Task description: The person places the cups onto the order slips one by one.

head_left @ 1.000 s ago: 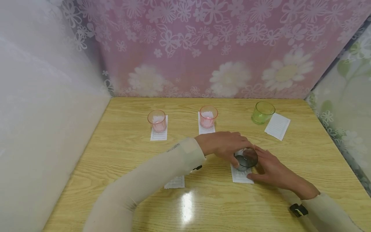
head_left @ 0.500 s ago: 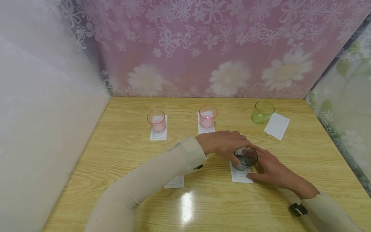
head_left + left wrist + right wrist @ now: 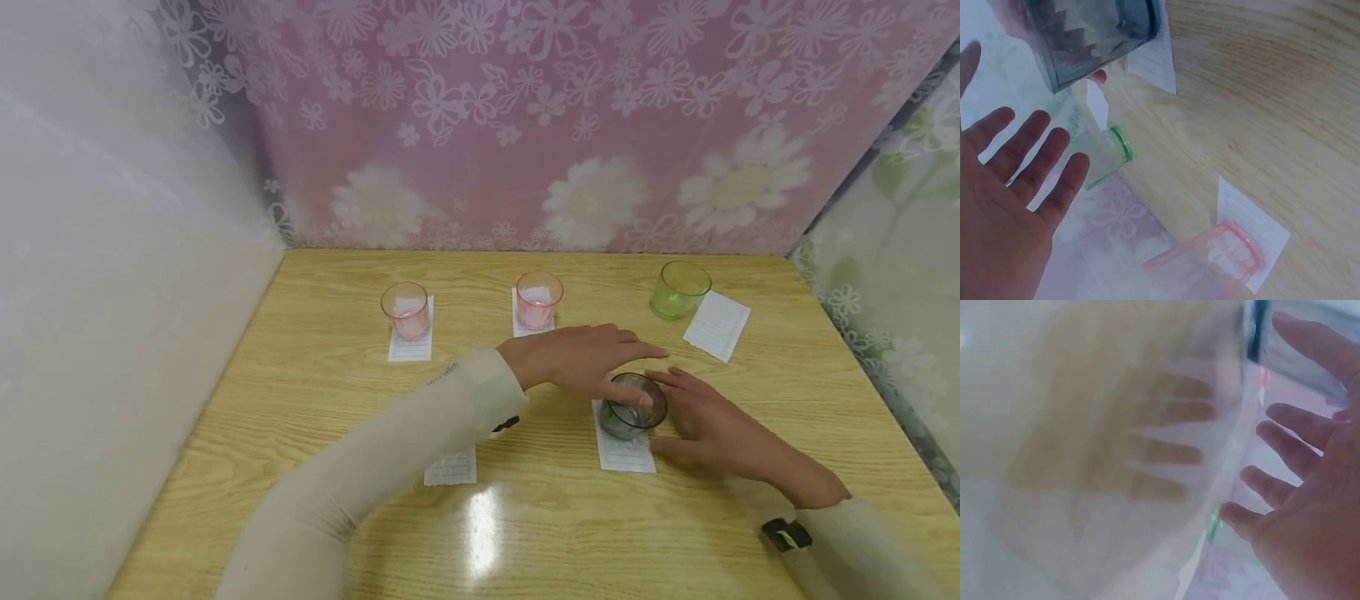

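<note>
A dark grey glass [image 3: 626, 423] stands upright on a white paper slip [image 3: 627, 457], right of the table's middle. My left hand [image 3: 585, 362] hovers at its far left side, with fingers stretched out and the thumb over the rim. In the left wrist view those fingers are spread and apart from the glass [image 3: 1094, 44]. On the glass's other side is my right hand [image 3: 723, 433], fingers loosely extended. The right wrist view shows the right hand [image 3: 1316, 469] spread, its thumb beside the glass; whether any finger touches it I cannot tell.
Two pink glasses [image 3: 406, 315] stand on paper slips toward the back. A green glass [image 3: 678, 293] is at the back right, with a paper slip [image 3: 717, 325] beside it. Another slip [image 3: 452, 472] lies partly under the left sleeve [image 3: 397, 450]. Floral curtains [image 3: 480, 125] surround the table.
Both hands have let go of the grey glass: the left fingers have straightened and lifted, and the right hand has drawn slightly to the right. The glass stays on its slip.
</note>
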A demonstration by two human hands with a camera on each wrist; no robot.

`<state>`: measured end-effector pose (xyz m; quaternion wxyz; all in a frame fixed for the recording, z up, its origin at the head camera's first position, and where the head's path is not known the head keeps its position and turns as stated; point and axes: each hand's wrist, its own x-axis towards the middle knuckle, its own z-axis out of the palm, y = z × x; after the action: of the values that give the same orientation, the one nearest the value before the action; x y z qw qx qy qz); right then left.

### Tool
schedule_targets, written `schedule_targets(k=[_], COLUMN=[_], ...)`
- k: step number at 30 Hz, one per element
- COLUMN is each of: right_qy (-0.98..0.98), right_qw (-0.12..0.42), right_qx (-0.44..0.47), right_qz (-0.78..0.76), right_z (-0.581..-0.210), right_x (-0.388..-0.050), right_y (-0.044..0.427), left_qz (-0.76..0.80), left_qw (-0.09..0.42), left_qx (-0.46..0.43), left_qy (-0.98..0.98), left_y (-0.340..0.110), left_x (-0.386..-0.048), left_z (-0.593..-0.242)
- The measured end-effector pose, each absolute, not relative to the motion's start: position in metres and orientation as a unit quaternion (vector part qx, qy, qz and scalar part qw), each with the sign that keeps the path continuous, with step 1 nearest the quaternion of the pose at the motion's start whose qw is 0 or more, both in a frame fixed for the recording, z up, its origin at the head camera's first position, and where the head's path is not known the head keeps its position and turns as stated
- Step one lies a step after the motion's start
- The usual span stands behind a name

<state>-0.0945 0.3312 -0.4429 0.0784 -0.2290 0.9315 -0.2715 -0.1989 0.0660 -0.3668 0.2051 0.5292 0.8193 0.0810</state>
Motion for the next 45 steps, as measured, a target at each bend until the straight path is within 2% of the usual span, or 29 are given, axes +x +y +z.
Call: schedule_targets(k=[8, 16, 20, 35, 45], right_qy=[0.942, 0.956, 0.961, 0.962, 0.962], right_qw=[0.034, 0.025, 0.044, 0.075, 0.093], right_qx=[-0.200, -0.138, -0.104, -0.065, -0.053], right_qz=[-0.268, -0.258, -0.251, -0.254, -0.252], right_z=[-0.417, -0.408, -0.409, -0.423, -0.446], right_x=[-0.119, -0.145, -0.154, -0.186, -0.200], right_y=[0.372, 0.404, 0.417, 0.443, 0.460], left_qz=[0.084, 0.114, 0.115, 0.068, 0.031], left_qw=[0.128, 0.072, 0.052, 0.016, 0.041], left_qx=[0.492, 0.440, 0.423, 0.347, 0.343], left_qy=[0.857, 0.888, 0.897, 0.935, 0.938], left_y=[0.074, 0.090, 0.102, 0.150, 0.163], left_x=[-0.216, -0.234, -0.241, -0.257, -0.267], left_z=[-0.362, -0.364, -0.365, -0.376, -0.386])
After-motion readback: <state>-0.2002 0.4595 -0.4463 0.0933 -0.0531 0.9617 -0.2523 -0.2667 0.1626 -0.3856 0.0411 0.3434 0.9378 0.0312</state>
